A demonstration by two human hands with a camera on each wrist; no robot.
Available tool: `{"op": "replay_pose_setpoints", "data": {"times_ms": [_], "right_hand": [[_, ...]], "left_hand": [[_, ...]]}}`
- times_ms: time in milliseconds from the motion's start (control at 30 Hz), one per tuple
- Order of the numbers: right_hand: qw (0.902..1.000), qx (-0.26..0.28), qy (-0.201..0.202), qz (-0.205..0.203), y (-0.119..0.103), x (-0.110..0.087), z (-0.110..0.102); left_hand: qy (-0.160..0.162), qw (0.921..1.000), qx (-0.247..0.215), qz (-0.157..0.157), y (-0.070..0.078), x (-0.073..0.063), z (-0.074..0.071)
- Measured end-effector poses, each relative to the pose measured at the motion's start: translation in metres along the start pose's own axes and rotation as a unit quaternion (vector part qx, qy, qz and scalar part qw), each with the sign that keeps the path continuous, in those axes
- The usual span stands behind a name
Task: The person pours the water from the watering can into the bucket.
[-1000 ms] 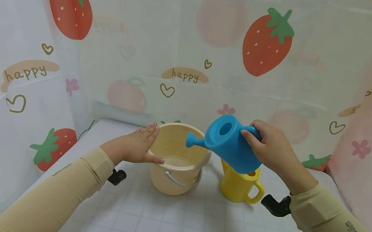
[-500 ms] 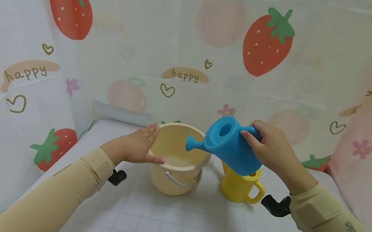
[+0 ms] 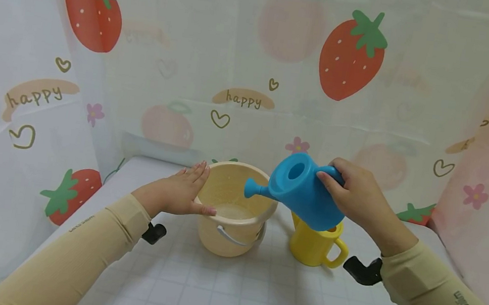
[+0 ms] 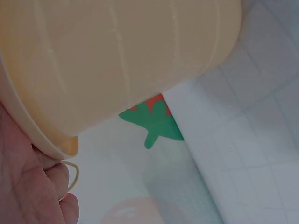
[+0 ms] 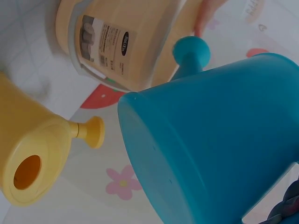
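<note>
My right hand grips the handle of a blue watering can, held up and tilted to the left. The can's spout head reaches over the mouth of a cream bucket standing on the table. On the bucket's left rim rests my left hand, fingers straight and thumb along the near edge. In the left wrist view, that palm lies against the rim beside the bucket wall. No stream from the spout can be made out. In the right wrist view the blue can hides part of the bucket.
A yellow watering can stands on the table to the bucket's right, partly hidden below the blue one. The bucket's pale handle hangs down at its front. A strawberry-print curtain encloses the white gridded table.
The blue watering can has dipped very slightly since the first frame, its spout still over the bucket. The left hand has stayed in place on the rim.
</note>
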State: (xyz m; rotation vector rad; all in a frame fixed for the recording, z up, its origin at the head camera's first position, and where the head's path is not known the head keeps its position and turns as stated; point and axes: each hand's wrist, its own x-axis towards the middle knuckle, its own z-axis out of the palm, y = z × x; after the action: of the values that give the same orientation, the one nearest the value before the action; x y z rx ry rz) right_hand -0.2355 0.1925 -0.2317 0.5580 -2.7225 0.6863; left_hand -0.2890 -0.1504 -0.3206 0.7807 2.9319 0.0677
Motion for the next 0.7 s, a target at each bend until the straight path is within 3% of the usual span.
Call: {"op": "replay_pose_setpoints", "data": {"times_ms": [700], "right_hand": [[1.0000,-0.004,-0.005,-0.001,-0.0001,0.0007,-0.0008]], "left_hand": [[-0.005,1.0000,0.002,-0.003,-0.0010,0.0001,0.0003]]}}
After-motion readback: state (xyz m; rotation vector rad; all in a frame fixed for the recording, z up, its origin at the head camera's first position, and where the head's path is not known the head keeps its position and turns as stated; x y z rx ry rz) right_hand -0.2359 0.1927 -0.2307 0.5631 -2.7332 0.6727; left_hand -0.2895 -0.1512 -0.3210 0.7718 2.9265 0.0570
